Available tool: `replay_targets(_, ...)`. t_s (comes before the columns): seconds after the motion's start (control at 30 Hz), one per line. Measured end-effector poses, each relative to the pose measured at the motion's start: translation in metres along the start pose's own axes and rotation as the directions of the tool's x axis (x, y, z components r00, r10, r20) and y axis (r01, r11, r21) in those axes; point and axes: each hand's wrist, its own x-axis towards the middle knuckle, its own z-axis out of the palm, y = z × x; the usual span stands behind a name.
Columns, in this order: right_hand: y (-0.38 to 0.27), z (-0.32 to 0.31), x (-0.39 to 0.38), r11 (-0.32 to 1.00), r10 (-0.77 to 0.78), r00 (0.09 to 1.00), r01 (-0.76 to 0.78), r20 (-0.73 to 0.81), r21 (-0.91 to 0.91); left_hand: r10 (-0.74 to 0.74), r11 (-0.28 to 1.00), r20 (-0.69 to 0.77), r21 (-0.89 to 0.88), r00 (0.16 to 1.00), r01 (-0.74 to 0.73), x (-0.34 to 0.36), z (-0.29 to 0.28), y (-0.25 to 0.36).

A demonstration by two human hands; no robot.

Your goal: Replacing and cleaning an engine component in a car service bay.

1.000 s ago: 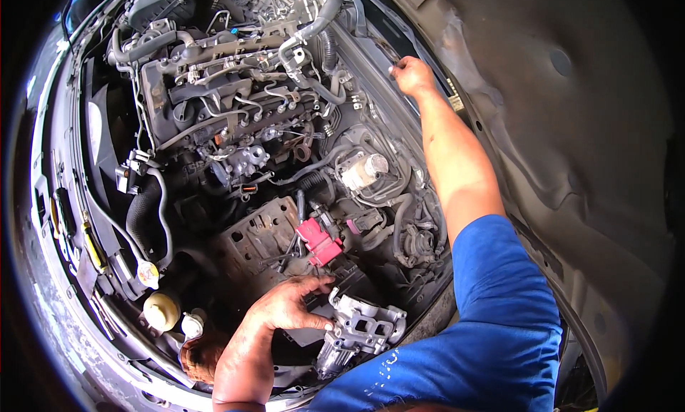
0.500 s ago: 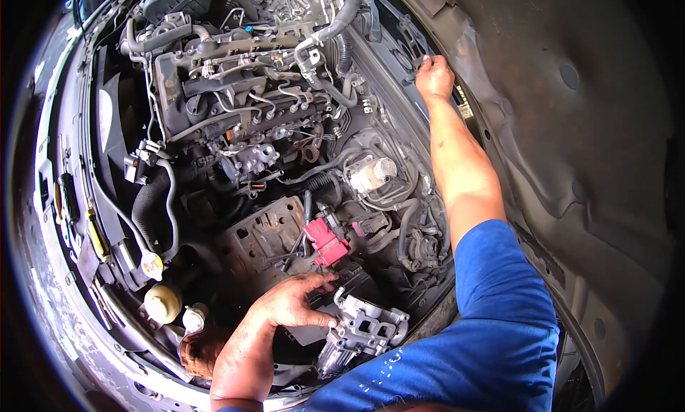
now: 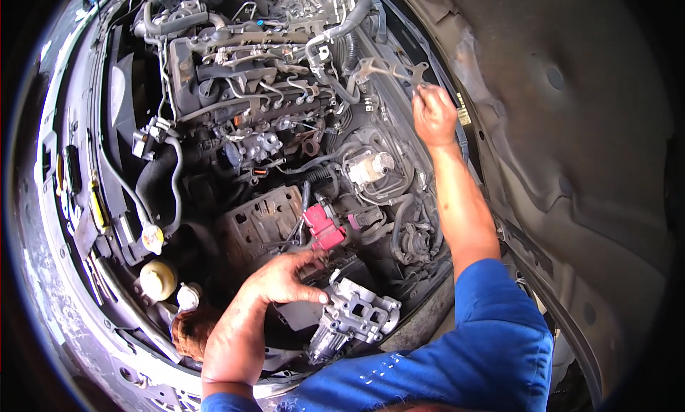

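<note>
My right hand (image 3: 434, 114) reaches out over the far right side of the engine bay. Its fingers are closed on one end of a thin, flat metal gasket (image 3: 389, 71), which has an irregular outline and is slightly blurred. Nearer to me, my left hand (image 3: 284, 278) is open, its fingers spread above a dark box. The left thumb lies at the edge of a cast aluminium valve housing (image 3: 357, 311) with square ports; whether it presses on it I cannot tell. A red plastic terminal cover (image 3: 324, 226) sits just beyond the left fingertips.
The engine (image 3: 235, 91) fills the far left, with pipes and hoses. A brake fluid reservoir (image 3: 372, 168) stands right of centre. A rusty bracket plate (image 3: 264, 219) lies mid-bay. Tools, including a yellow-handled screwdriver (image 3: 98, 205), rest along the left front edge. The raised hood (image 3: 564, 126) borders the right.
My right hand has come away from the windshield-side edge, and the metal gasket now shows in its grip over the bay. My left hand stays by the valve housing. The view has shifted slightly.
</note>
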Motion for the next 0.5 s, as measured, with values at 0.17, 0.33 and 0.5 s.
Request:
replay_targets(0.17,-0.082,-0.06,-0.013,0.975,-0.166,0.984,0.155,0.057,0.162,0.043,0.928,-0.261,-0.348,0.964,-0.136,0.003,0.0,-0.009)
replay_targets(0.33,-0.144,-0.088,-0.033,0.91,-0.27,0.958,0.223,0.092,0.349,-0.077,0.769,-0.564,-0.559,0.822,-0.311,0.005,-0.011,0.009)
replay_targets(0.5,-0.19,-0.1,-0.047,0.83,-0.347,0.925,0.228,0.152,0.509,-0.022,0.787,-0.516,-0.537,0.856,-0.303,-0.011,-0.007,0.04)
